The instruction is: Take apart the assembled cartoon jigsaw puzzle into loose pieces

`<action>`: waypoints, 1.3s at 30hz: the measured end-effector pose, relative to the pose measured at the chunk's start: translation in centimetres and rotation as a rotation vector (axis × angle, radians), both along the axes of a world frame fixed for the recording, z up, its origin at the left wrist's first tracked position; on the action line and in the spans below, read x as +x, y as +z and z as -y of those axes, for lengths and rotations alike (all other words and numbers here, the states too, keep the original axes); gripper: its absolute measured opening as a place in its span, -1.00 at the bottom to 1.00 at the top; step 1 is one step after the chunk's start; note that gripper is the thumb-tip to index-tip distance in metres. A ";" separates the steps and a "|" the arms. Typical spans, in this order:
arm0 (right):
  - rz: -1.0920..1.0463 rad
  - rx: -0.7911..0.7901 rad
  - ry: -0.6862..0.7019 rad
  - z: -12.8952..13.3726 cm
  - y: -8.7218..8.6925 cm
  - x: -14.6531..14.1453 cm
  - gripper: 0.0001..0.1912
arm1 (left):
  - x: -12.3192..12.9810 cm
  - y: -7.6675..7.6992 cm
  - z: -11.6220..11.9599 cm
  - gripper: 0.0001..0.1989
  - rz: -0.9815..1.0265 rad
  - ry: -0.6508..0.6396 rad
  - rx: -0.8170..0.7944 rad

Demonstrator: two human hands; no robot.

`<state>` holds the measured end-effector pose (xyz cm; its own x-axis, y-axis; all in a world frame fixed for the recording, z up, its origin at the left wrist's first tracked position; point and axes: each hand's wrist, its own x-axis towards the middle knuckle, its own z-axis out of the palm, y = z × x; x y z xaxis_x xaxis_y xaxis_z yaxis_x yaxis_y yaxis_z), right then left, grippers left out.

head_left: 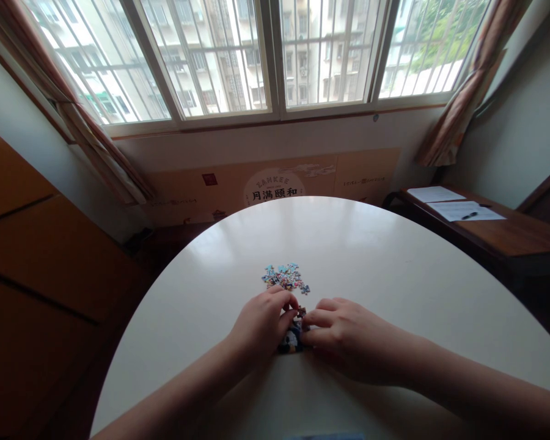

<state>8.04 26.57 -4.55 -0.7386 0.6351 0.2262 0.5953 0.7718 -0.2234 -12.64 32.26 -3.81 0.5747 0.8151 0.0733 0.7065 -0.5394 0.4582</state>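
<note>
A partly joined jigsaw puzzle (291, 341), with dark blue and white in its picture, lies flat on the white table between my hands. My left hand (263, 315) is closed, thumb and index finger pinched at a small brownish jigsaw piece (301, 311) at the puzzle's far edge. My right hand (343, 330) has its fingers bent against the puzzle's right side, with the index fingertip close to the same piece. The fingers hide parts of the puzzle's sides. Just beyond my hands is a pile of loose jigsaw pieces (284, 278), light blue and mixed colours.
The round white table (187, 318) has its curved far edge near a printed cardboard panel (366, 177) under the window. Papers (462, 211) and a pen (470, 215) lie on a wooden desk (522, 232) at right. A bluish flat thing (325, 436) shows at the bottom edge.
</note>
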 end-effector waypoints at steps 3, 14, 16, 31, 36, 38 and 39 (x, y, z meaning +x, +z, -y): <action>0.009 0.003 -0.001 0.0 0.0 0.0 -0.76 | -0.2 -0.1 -0.2 -0.89 -0.003 0.007 0.026; 0.017 -0.006 0.006 0.0 -0.1 0.0 -0.76 | -0.4 0.0 -0.5 -0.90 -0.024 0.019 0.055; 0.008 -0.009 0.005 0.0 -0.2 0.1 -0.76 | -0.4 0.0 -0.5 -0.90 -0.033 0.020 0.056; -0.003 -0.030 -0.005 0.0 0.1 0.1 -0.86 | -0.6 0.1 -0.4 -0.92 -0.048 0.035 0.046; -0.003 -0.041 -0.011 0.0 0.1 0.1 -0.82 | -0.6 0.0 -0.4 -0.92 -0.042 0.033 0.043; 0.000 -0.044 -0.011 0.0 0.1 0.1 -0.85 | -0.6 0.0 -0.5 -0.93 -0.044 0.035 0.042; 0.001 -0.044 -0.010 0.0 0.1 0.1 -0.86 | -0.6 -0.1 -0.5 -0.93 -0.045 0.035 0.044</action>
<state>8.14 26.55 -4.46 -0.7322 0.6519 0.1974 0.6033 0.7552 -0.2562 -13.26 32.81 -3.87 0.5494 0.8313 0.0842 0.7445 -0.5327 0.4024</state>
